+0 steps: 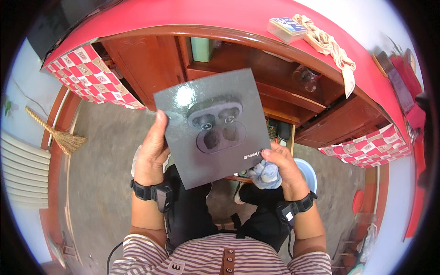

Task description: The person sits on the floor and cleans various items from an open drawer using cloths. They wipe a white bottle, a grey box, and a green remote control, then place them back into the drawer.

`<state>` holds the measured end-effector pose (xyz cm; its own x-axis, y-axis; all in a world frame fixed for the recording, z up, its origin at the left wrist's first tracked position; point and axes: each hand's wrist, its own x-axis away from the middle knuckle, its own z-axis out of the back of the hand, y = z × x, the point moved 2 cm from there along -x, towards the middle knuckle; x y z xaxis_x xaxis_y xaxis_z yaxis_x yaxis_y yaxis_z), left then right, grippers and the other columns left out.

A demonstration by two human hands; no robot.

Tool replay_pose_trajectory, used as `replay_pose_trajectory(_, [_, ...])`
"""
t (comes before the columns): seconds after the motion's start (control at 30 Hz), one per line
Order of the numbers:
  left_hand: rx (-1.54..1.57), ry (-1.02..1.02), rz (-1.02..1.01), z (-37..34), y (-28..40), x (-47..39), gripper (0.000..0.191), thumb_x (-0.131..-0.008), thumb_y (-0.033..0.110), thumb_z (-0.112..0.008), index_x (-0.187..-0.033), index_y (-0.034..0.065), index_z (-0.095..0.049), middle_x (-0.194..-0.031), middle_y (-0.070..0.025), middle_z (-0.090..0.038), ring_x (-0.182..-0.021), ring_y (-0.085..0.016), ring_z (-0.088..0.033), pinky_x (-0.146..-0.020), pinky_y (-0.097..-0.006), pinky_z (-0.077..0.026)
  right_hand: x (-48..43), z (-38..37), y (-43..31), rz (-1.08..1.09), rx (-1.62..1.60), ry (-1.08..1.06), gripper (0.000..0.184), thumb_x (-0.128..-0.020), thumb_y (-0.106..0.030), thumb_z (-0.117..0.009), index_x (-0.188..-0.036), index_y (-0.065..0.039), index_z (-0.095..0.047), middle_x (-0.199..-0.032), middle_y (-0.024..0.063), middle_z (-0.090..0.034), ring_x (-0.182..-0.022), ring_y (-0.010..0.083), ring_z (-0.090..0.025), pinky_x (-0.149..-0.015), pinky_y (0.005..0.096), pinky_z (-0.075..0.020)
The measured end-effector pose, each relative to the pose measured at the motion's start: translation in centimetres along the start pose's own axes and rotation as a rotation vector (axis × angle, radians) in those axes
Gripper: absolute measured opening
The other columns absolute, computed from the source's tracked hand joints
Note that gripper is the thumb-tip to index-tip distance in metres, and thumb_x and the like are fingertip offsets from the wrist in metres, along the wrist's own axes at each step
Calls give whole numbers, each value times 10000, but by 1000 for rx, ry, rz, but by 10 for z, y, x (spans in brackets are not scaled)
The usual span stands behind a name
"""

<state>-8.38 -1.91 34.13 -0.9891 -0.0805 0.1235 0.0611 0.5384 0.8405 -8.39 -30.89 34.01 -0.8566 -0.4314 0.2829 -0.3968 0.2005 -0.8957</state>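
Note:
A flat dark box [178, 151] printed with a picture of wireless earbuds in a charging case is held up above my lap. My left hand [151, 153] grips its left edge, thumb on the front face. At the lower right corner my right hand [285, 166] holds the box, also thumb-side up. A crumpled light blue cloth [266, 177] hangs from that same hand, below the corner. The fingers behind the box are hidden. Partly covered by the box, a pulled-out drawer [293, 137] contains a keypad phone [272, 129] and other small items.
A wooden cabinet [144, 65] with a red top stands ahead. On it lie a clear plastic box [287, 29] and a beige cloth [325, 41]. A light blue basin [307, 173] is on the floor at right. A straw broom [68, 139] leans at left.

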Motion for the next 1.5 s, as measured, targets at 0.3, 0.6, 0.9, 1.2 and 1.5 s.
replay_pose_trajectory(0.3, [454,-214,-309,-2,82,-2,622,-945,477,-394,-1273,-50,-435,-1266,-184,-530,-1077,-271,-578,-929,-389,-462,-56,-61,-86,128,-287,-87,360,-847,-345,-603,-927,6,-611,-841,142,-663,-646,223,-650,-610,333,-539])
replay_pose_trajectory(0.6, [444,112,-213,74,25,-1,329,-931,266,-460,-1143,22,-524,-1039,-113,-634,-865,-221,-629,-807,-357,-505,-127,-90,-144,196,-339,-136,382,-971,-273,-340,-784,-35,-574,-706,137,-619,-505,193,-571,-384,267,-455])
replay_pose_trajectory(0.9, [464,144,-159,100,-15,-9,247,-920,198,-482,-1088,30,-549,-918,-67,-629,-772,-188,-612,-749,-352,-505,-155,-99,-154,265,-294,-289,271,-930,-159,-433,-789,45,-543,-626,56,-510,-490,135,-473,-452,254,-422])
replay_pose_trajectory(1.2, [-305,-104,92,72,-35,-33,230,-926,172,-509,-1124,67,-565,-879,-42,-620,-731,-120,-597,-666,-267,-476,-82,-17,-68,214,-272,22,330,-956,-336,-479,-1054,-41,-593,-995,97,-645,-827,222,-640,-701,334,-550])
replay_pose_trajectory(1.5, [-1664,-758,222,64,-119,-169,255,-824,173,-596,-1051,70,-650,-916,-120,-677,-836,-242,-644,-720,-343,-495,-65,121,2,-5,-577,217,354,-876,-230,-504,-1159,-27,-565,-1176,155,-594,-1105,321,-555,-936,448,-444])
